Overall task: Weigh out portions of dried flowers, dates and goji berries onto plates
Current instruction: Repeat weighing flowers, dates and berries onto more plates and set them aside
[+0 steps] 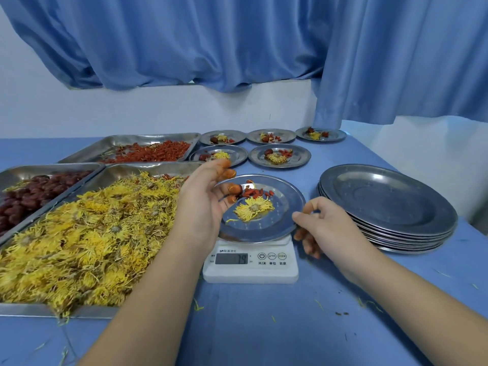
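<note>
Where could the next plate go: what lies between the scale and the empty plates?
The right hand, pinching the rim of the plate; otherwise bare blue table, seen in the head view.

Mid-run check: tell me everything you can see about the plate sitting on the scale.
The plate is round, shallow, shiny metal with a wide rim, and it overhangs the white scale beneath it. It holds one yellow dried flower, a dark red date and a few goji berries. The left hand curls over its left rim by the date; the right hand pinches its right rim.
</note>
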Action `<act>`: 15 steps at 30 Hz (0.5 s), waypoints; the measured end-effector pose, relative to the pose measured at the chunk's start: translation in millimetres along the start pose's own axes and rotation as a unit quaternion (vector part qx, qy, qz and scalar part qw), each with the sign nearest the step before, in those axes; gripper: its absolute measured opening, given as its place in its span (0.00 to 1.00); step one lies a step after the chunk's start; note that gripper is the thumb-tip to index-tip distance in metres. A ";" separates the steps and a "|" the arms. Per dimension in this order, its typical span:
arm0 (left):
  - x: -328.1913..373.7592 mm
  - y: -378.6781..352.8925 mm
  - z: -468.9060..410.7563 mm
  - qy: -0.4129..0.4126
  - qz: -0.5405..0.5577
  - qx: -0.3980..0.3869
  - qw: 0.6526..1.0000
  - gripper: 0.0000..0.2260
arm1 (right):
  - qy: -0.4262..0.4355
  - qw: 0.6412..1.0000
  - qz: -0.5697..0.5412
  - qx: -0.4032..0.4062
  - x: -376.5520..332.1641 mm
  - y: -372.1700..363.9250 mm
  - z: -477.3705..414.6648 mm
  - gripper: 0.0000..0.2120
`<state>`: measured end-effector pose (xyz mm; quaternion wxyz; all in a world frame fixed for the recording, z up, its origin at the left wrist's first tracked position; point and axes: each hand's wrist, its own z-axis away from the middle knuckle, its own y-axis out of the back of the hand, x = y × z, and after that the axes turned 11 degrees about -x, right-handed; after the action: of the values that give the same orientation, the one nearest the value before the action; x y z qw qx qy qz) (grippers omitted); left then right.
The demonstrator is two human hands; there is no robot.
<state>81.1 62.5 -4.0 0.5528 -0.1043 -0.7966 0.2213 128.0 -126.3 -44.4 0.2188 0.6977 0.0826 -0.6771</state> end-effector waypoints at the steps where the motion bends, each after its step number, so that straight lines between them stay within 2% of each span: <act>1: -0.3 -0.2 0.2 -0.004 0.007 -0.002 1.000 0.09 | 0.006 1.000 -0.009 0.001 -0.6 -0.9 0.1 0.06; 10: 6.8 1.5 6.1 -0.029 0.067 -0.027 0.997 0.13 | 0.042 0.996 -0.077 0.030 -14.5 6.3 -0.7 0.07; 15: 9.6 -1.2 9.5 -0.056 0.115 -0.071 0.989 0.15 | 0.055 0.992 -0.104 0.050 -27.7 14.7 -13.3 0.08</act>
<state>68.8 63.1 1.8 0.4692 -0.2218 -0.8229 0.2313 144.2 -128.8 -14.6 0.1067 0.7316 0.1328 -0.6601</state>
